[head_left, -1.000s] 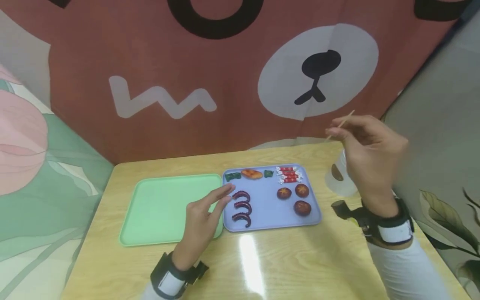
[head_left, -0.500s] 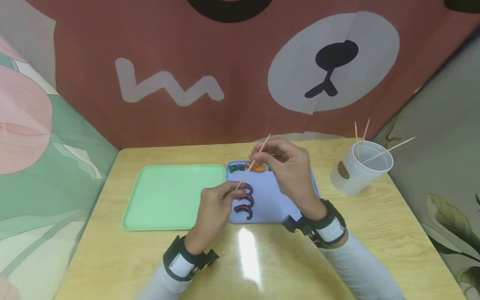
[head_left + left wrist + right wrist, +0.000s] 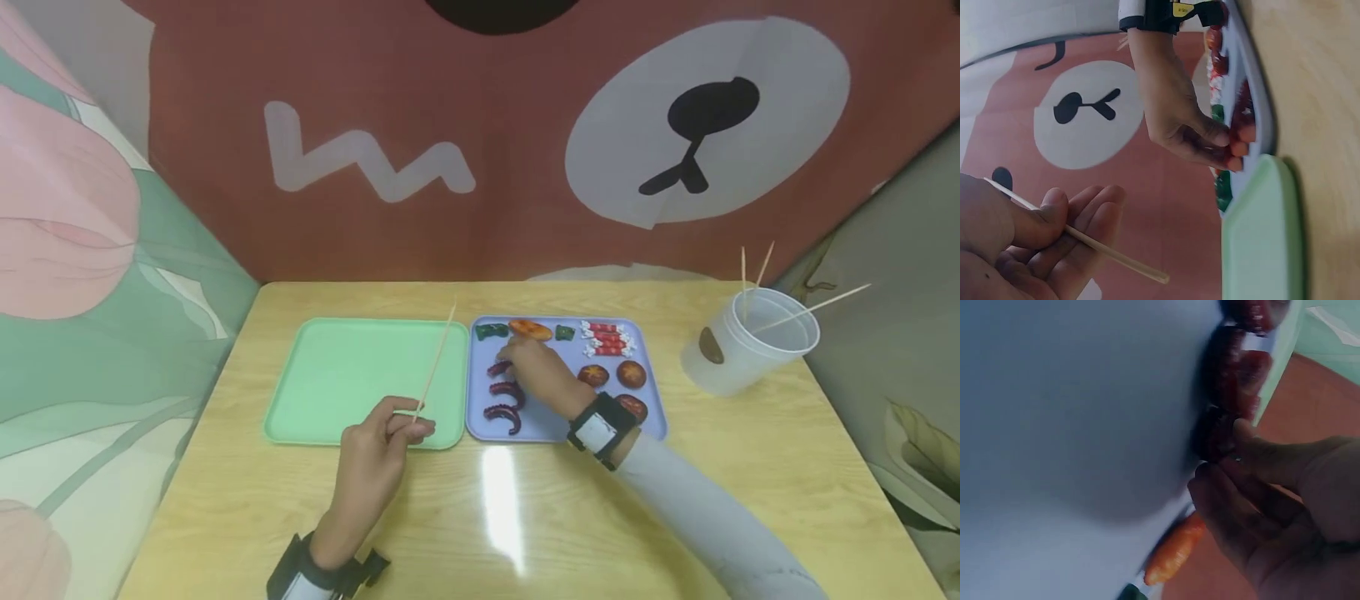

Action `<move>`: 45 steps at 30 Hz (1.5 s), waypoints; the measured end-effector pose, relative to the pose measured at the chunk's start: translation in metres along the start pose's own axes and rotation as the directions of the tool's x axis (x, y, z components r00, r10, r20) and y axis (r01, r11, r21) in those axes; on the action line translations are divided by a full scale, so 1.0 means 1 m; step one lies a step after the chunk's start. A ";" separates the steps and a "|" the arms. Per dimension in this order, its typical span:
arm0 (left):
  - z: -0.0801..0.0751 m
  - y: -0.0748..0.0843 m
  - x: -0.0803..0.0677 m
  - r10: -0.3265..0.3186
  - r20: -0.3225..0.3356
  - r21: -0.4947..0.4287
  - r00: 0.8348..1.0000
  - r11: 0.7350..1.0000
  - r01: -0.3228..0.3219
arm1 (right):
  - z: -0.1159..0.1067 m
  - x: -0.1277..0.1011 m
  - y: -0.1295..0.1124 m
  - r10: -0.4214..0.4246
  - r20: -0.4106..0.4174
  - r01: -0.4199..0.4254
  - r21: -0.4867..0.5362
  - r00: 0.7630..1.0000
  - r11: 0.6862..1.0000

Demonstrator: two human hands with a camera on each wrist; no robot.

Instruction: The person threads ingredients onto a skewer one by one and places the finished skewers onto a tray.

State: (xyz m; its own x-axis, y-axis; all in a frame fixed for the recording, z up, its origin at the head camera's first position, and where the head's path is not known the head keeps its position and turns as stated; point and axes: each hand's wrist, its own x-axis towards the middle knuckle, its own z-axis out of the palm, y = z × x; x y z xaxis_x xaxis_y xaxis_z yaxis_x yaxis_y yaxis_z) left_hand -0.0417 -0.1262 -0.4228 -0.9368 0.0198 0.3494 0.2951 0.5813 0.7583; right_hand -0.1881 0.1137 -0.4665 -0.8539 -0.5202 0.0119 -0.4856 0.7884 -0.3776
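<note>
Staged recording booth, not a working kitchen: a small wooden tabletop [image 3: 675, 500] is enclosed by hung cartoon-print cloths, a bear-face cloth [image 3: 525, 167] across the upper frame, floral cloth [image 3: 82, 275] at left.

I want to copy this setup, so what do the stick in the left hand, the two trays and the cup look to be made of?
The skewer looks like bare bamboo or wood: pale tan, thin, matt. The green tray and the blue tray look like moulded plastic, with even colour, rounded rims and a soft sheen. The cup seems thin translucent plastic, as its wall is milky.
</note>
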 end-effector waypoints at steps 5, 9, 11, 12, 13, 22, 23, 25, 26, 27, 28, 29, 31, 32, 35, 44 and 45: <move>0.005 -0.005 -0.007 -0.028 0.014 -0.038 1.000 0.999 0.029 | 0.009 0.000 0.012 0.020 -0.021 -0.019 0.026 1.000 0.999; 0.010 -0.007 -0.006 -0.060 0.035 -0.066 0.998 0.996 0.062 | 0.004 0.002 0.014 0.002 -0.030 0.001 0.083 1.000 0.997; 0.013 -0.007 -0.006 -0.076 0.056 -0.079 0.995 0.994 0.081 | -0.002 0.001 0.013 0.018 -0.041 -0.012 0.150 0.999 0.989; 0.014 -0.007 -0.006 -0.082 0.067 -0.081 0.994 0.993 0.088 | -0.006 0.001 0.012 0.036 -0.045 -0.026 0.206 0.998 0.978; 0.015 -0.007 -0.005 -0.089 0.076 -0.079 0.993 0.992 0.095 | -0.012 0.000 0.011 0.062 -0.053 -0.047 0.259 0.997 0.965; 0.017 -0.012 0.000 -0.103 0.096 0.022 0.990 0.995 0.102 | -0.077 -0.019 -0.003 0.267 -0.018 -0.153 0.781 0.963 0.606; 0.018 -0.012 0.000 -0.101 0.097 0.028 0.990 0.995 0.098 | -0.082 -0.021 -0.004 0.276 -0.005 -0.164 0.793 0.961 0.587; 0.018 -0.013 0.002 -0.092 0.098 0.035 0.991 0.995 0.089 | -0.092 -0.023 -0.007 0.286 0.020 -0.181 0.815 0.958 0.550; 0.019 -0.013 0.002 -0.088 0.099 0.034 0.991 0.996 0.085 | -0.095 -0.023 -0.008 0.289 0.030 -0.189 0.821 0.957 0.539; 0.019 -0.013 0.003 -0.085 0.100 0.035 0.991 0.996 0.082 | -0.098 -0.024 -0.009 0.292 0.038 -0.194 0.827 0.956 0.528; 0.020 -0.013 0.004 -0.085 0.099 0.037 0.991 0.996 0.081 | -0.100 -0.024 -0.010 0.292 0.044 -0.197 0.831 0.955 0.521; 0.021 -0.013 0.004 -0.083 0.097 0.035 0.992 0.996 0.080 | -0.101 -0.024 -0.011 0.284 0.046 -0.193 0.837 0.958 0.513; 0.023 -0.013 0.005 -0.080 0.094 0.039 0.992 0.996 0.077 | -0.103 -0.023 -0.013 0.263 0.044 -0.176 0.847 0.964 0.502; 0.024 -0.012 0.006 -0.078 0.091 0.043 0.993 0.996 0.074 | -0.104 -0.023 -0.014 0.253 0.042 -0.168 0.850 0.967 0.499; 0.026 -0.012 0.008 -0.077 0.086 0.048 0.993 0.996 0.073 | -0.104 -0.023 -0.017 0.229 0.037 -0.150 0.854 0.973 0.498; 0.024 -0.011 0.009 -0.090 0.095 0.057 0.991 0.995 0.085 | -0.102 -0.022 -0.027 0.181 0.003 -0.100 0.844 0.983 0.528; 0.024 -0.011 0.009 -0.088 0.095 0.055 0.992 0.995 0.083 | -0.102 -0.022 -0.028 0.175 0.004 -0.097 0.843 0.984 0.529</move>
State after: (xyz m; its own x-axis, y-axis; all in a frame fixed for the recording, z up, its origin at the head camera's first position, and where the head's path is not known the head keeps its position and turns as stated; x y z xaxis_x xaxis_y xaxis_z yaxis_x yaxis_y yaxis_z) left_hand -0.0582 -0.1127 -0.4413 -0.9726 0.0455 0.2280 0.2058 0.6248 0.7532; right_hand -0.1752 0.1368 -0.3618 -0.9252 -0.3751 -0.0577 -0.0163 0.1912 -0.9814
